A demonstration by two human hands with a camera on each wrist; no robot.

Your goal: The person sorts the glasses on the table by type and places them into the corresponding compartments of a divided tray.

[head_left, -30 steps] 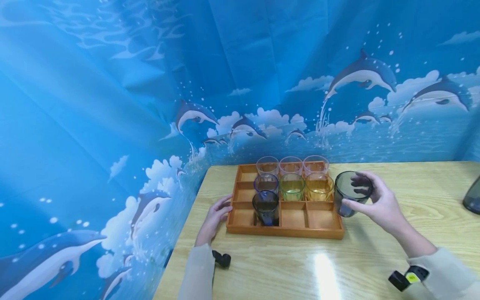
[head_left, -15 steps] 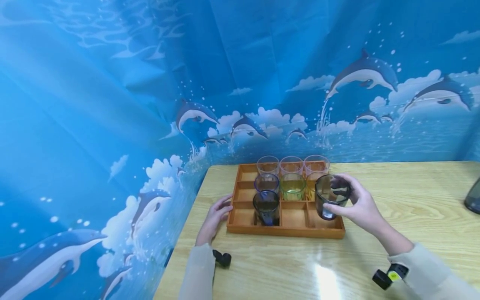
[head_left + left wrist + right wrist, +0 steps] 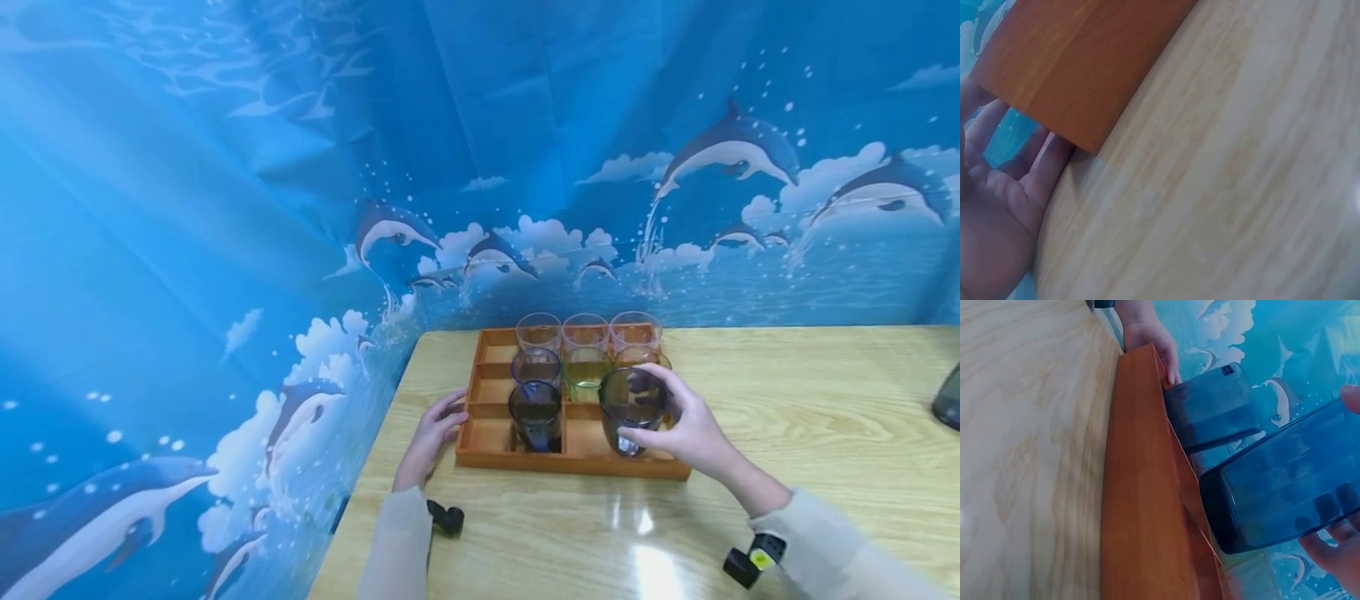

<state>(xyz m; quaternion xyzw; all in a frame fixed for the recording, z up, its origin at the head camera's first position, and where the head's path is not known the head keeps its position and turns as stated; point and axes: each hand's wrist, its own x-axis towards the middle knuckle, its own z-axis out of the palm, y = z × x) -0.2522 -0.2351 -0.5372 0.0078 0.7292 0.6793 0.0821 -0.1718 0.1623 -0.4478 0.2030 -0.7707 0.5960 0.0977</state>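
Observation:
My right hand (image 3: 693, 429) grips a dark grey drinking glass (image 3: 618, 404) above the front row of a wooden divided tray (image 3: 570, 463). In the right wrist view this glass (image 3: 1285, 481) looks blue and its base is close to the tray's rim. My left hand (image 3: 427, 437) rests its fingers against the tray's left side, also seen in the left wrist view. A second dark glass (image 3: 534, 421) stands in the front row. Behind it are a blue-rimmed glass (image 3: 536, 367), a green glass (image 3: 587, 375) and an amber glass (image 3: 647, 358), partly hidden by my right hand.
Three pale pink glasses, one of them the left glass (image 3: 537, 332), fill part of the tray's back row. Another dark object (image 3: 948, 400) stands at the far right of the table (image 3: 825, 400). A dolphin-print curtain (image 3: 525, 150) hangs behind and to the left.
My right hand has carried the dark glass leftward from beside the tray's right edge to over its front compartments. My left hand has stayed at the tray's left side.

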